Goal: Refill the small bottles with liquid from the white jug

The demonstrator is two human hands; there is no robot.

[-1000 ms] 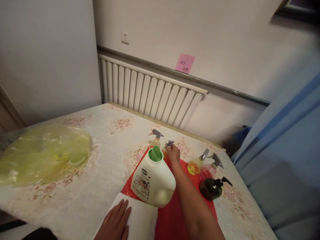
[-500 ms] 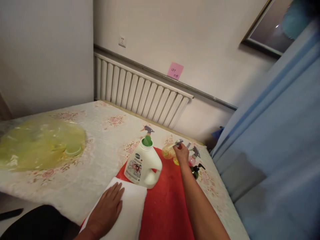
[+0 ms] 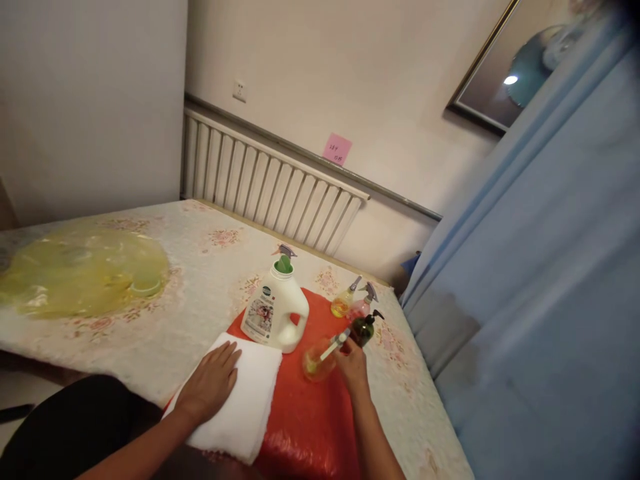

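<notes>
My left hand point(image 3: 213, 383) lies flat on a folded white cloth point(image 3: 250, 400), fingers stretched out. In my right hand point(image 3: 354, 367) is the top of a see-through, rounded bottle point(image 3: 316, 363) with a pale stem and a yellowish tint. It is tilted over the red sheet point(image 3: 300, 420) and blurred by motion; the fingers partly hide its head. Between the hands and farther back stands a white jug point(image 3: 273, 310) with a green spout and a side handle. Near my right hand stand a dark pump bottle point(image 3: 363, 328), a pink spray bottle point(image 3: 359, 308) and a yellow spray bottle point(image 3: 341, 305).
A yellowish plastic bag point(image 3: 90, 273) with a pale round item inside spreads over the left of the flowered tablecloth point(image 3: 200, 267). Behind the jug another spray head point(image 3: 286, 251) shows. A radiator point(image 3: 265, 180) lines the wall; a blue curtain point(image 3: 500, 267) hangs at the right.
My right hand has brought the see-through bottle nearer, away from the other bottles and over the red sheet. My left hand stays flat on the cloth. The view has shifted slightly.
</notes>
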